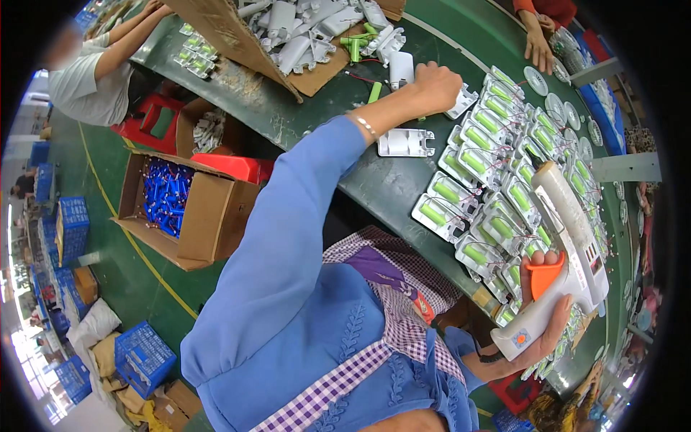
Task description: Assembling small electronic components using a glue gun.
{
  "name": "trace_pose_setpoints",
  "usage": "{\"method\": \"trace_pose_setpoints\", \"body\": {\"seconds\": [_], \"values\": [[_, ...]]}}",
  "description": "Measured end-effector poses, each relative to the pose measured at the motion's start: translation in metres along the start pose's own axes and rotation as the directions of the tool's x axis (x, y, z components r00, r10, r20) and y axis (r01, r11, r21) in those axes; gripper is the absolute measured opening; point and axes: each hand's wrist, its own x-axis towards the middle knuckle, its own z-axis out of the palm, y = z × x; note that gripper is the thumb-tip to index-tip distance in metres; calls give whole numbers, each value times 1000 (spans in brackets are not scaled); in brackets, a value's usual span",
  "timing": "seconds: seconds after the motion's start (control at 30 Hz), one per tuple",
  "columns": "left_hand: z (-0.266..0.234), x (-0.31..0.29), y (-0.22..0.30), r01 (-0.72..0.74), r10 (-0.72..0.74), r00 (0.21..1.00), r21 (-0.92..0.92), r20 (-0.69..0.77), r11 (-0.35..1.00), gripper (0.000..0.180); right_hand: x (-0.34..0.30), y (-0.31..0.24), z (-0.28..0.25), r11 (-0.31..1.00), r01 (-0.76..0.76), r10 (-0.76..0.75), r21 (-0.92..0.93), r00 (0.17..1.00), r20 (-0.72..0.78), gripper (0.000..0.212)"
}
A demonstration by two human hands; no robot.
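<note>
In my right hand (pixel 551 324) is a white glue gun (pixel 565 259) with an orange trigger, its body slanting over rows of shells. My left hand (pixel 435 86) reaches far across the green table, fingers curled downward beside a white plastic shell (pixel 461 104). The fingertips are hidden, so whether they grip anything does not show. Nearer to me lies an open white shell (pixel 406 142). Close to the left wrist are another white shell (pixel 402 70) and a green battery cell (pixel 375 91). Many white shells with green cells (pixel 475 158) and thin wires cover the right side.
A cardboard box (pixel 309 75) heaped with white casings stands on the table. Below the edge, another box (pixel 165 198) holds blue cells beside a red stool (pixel 150 119). White round discs (pixel 555 108) lie along the far side. A co-worker's hand (pixel 537 49) is across; another person (pixel 93 75) sits left.
</note>
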Motion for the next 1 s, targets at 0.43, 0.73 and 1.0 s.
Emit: {"method": "trace_pose_setpoints", "body": {"seconds": [0.43, 0.73, 1.0], "values": [[-64, -166, -1, -300, 285, 947, -91, -147, 950, 9, -2, -1, 18, 1000, -22, 23, 23, 997, -69, 57], [-45, -165, 3, -212, 188, 962, -106, -200, 972, 9, 3, 6, -2, 985, -156, 134, 77, 962, 239, 61], [-41, -134, -62, 252, -235, 930, 26, -284, 967, 33, -7, 27, 51, 988, -103, 112, -113, 991, 76, 52]]}}
